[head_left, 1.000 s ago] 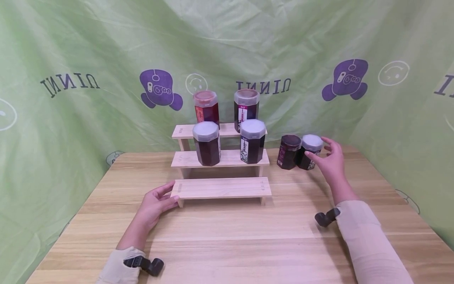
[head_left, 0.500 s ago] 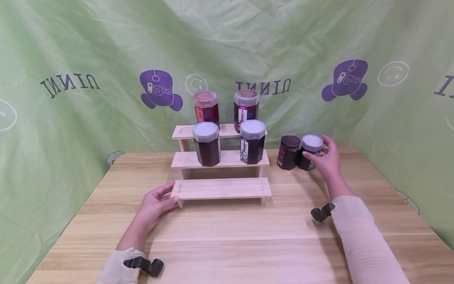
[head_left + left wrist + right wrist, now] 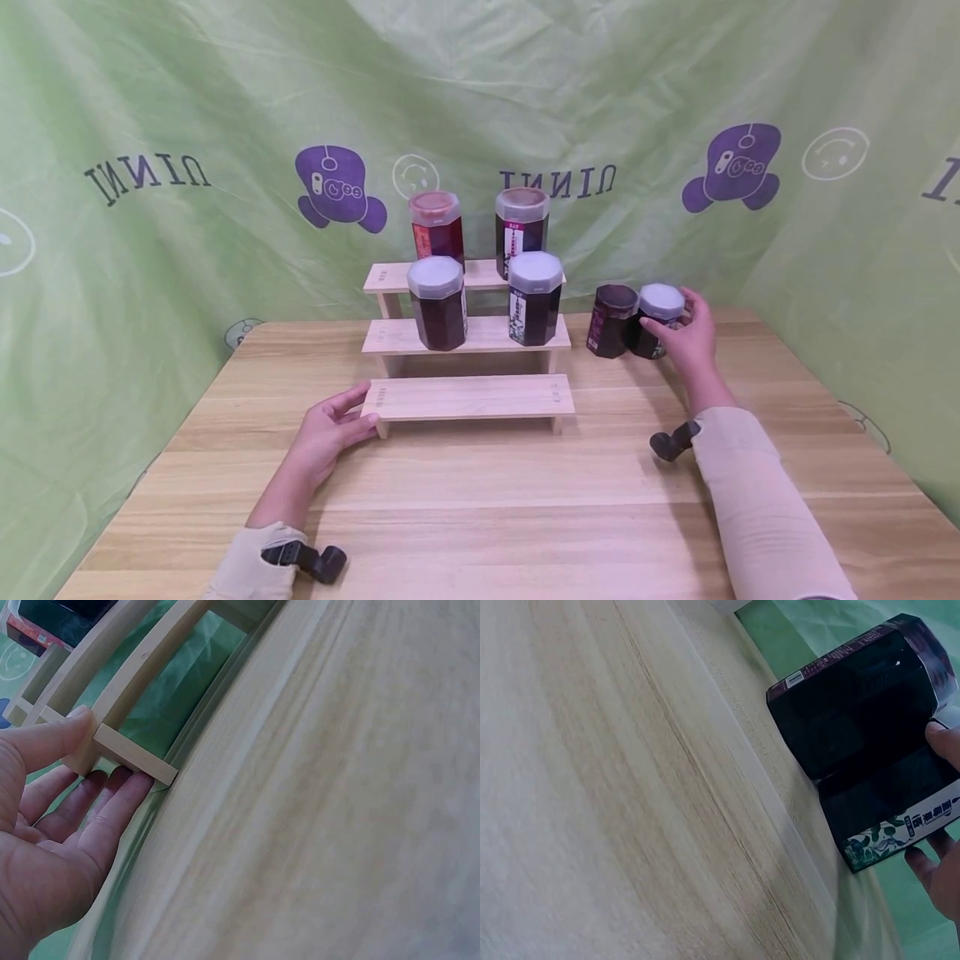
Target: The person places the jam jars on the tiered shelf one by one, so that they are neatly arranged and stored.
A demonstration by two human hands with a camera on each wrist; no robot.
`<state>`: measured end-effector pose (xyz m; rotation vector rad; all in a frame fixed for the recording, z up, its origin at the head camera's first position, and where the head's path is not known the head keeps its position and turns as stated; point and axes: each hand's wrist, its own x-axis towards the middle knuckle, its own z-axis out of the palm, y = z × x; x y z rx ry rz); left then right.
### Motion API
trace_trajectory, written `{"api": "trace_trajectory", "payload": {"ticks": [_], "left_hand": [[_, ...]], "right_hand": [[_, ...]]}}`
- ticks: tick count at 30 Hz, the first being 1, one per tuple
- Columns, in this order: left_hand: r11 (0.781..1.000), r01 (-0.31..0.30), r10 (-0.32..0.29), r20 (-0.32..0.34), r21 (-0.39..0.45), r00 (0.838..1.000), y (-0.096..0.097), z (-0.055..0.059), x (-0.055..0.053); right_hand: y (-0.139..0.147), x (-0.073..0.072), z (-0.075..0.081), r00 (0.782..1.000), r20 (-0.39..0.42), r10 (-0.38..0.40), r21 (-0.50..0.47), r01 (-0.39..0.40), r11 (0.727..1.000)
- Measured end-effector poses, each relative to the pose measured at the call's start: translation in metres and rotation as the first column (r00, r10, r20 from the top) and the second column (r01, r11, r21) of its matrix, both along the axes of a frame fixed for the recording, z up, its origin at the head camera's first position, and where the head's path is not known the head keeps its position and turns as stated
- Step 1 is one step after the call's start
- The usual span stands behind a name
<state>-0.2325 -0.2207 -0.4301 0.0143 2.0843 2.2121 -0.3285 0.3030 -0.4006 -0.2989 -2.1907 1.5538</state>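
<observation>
My left hand grips the left end of the lowest step of a stepped wooden rack. In the left wrist view its thumb lies on the step's edge and the fingertips reach the side support. On the right, my right hand holds an octagonal dark jar with a white lid, thumb on the near side and fingers round the far side. That jar stands on the table against another dark jar with a dark lid. A leafy label shows on the held jar in the right wrist view.
Two jars, one red and one dark, stand on the rack's top step. On the middle step are two white-lidded jars, left and right. A green printed curtain hangs behind the wooden table.
My right hand has drawn in closer round the white-lidded jar, and its forearm has shifted left. The left hand, the rack and the jars stay in place.
</observation>
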Motion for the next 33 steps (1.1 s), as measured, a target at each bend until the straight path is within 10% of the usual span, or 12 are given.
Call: {"api": "trace_trajectory", "payload": {"ticks": [33], "left_hand": [[1.000, 0.004, -0.004, 0.013, -0.006, 1.000, 0.001, 0.003, 0.001]], "right_hand": [[-0.012, 0.020, -0.005, 0.990, 0.014, -0.137, -0.034, 0.138, 0.990]]}}
